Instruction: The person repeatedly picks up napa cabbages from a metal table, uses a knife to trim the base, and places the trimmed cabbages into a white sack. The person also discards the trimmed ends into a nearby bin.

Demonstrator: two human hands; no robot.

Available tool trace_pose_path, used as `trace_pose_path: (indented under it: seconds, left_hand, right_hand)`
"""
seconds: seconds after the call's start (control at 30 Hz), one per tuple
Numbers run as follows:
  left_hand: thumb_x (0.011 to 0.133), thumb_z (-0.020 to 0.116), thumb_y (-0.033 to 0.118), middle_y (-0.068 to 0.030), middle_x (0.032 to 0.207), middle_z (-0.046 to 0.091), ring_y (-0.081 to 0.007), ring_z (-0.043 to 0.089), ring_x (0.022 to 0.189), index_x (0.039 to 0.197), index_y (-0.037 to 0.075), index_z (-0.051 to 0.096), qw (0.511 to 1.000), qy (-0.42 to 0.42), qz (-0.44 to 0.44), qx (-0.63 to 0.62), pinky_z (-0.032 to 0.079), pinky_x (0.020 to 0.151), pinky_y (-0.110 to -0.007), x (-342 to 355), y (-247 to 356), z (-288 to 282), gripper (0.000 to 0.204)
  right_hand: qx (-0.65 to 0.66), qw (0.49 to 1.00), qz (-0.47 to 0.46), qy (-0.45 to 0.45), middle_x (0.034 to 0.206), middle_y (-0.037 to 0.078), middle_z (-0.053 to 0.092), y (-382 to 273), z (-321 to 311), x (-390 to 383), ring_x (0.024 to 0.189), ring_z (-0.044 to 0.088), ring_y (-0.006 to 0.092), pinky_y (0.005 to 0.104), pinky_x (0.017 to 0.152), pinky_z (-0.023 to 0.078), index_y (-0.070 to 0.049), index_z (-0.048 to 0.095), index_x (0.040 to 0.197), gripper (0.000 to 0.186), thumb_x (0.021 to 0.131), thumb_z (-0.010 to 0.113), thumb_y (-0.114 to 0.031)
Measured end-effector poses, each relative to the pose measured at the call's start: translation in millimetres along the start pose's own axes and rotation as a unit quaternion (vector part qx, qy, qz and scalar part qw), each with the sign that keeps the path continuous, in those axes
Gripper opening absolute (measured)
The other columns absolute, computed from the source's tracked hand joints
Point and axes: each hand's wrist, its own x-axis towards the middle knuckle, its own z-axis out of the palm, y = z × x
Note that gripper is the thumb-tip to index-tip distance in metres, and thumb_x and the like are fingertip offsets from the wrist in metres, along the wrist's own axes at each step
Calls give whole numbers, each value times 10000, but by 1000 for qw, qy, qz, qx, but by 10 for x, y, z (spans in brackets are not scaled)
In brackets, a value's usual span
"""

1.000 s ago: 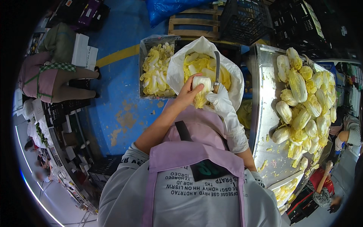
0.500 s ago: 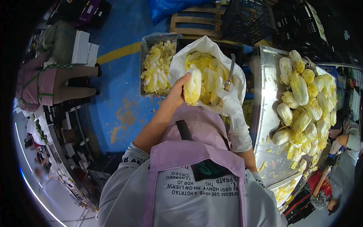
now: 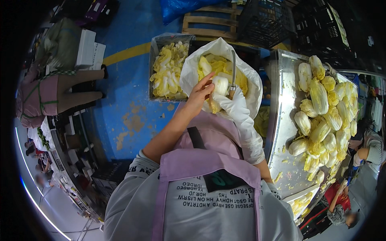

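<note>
Blue floor [image 3: 122, 90] left; cabbage [image 3: 220, 85] over white sack [image 3: 252, 90], between my hands: left hand [image 3: 197, 99] loosely spread, right hand [image 3: 235, 106] gripping knife [image 3: 234, 66]. Probably firm, slick (best held round pale middle).

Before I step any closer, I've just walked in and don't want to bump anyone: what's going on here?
A person has a cabbage at the mouth of a white sack with yellow leaves inside. The gloved right hand holds a knife, blade pointing away from the body, and is against the cabbage. The bare left hand is at the cabbage's left side, fingers extended. Left of the sack, a bin holds more leaves; on the right, more cabbages are piled on a metal table.
</note>
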Motion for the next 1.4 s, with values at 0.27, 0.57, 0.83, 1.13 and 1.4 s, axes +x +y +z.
trace_pose_path:
  seconds: [0.27,0.57,0.83,1.13,1.4]
  left_hand:
    - [888,552,274,-57,1172,526,-136,508,1067,1271,33,421,1000,-25,-7,-11,416,899,-287,-25,-9,42,471]
    - [923,388,430,-161,1086,562,-240,589,828,1246,57,433,953,-81,-113,-270,510,663,-348,69,-89,-182,496]
    - [928,355,426,-170,1098,545,-266,567,856,1253,75,428,935,-146,-98,-307,499,692,-372,64,-137,-315,484]
    - [874,565,286,-48,1164,496,-154,462,1081,1300,106,394,998,-26,25,-44,394,901,-281,-28,-30,-11,493]
    - [877,566,174,-27,1083,535,-115,509,991,1283,126,440,999,-16,33,32,433,829,-246,-39,-70,-41,428]
  right_hand:
    - [35,998,23,-43,955,45,600,69,-54,-36,828,565,116,264,702,477,-1,519,1100,366,773,657,-89]
    - [144,987,61,38,835,18,594,-37,-113,-48,730,540,87,234,640,449,-30,567,976,226,768,649,-67]
    - [-66,994,-39,80,863,34,600,-257,-82,-85,745,549,94,237,657,459,-17,556,998,321,749,710,-150]
    - [105,994,0,-7,879,30,608,193,128,-45,746,566,94,230,635,469,-5,561,1007,303,756,701,-101]
    - [165,978,125,-18,767,-9,588,-1,42,-94,638,518,63,215,552,438,-49,579,933,264,707,711,-85]
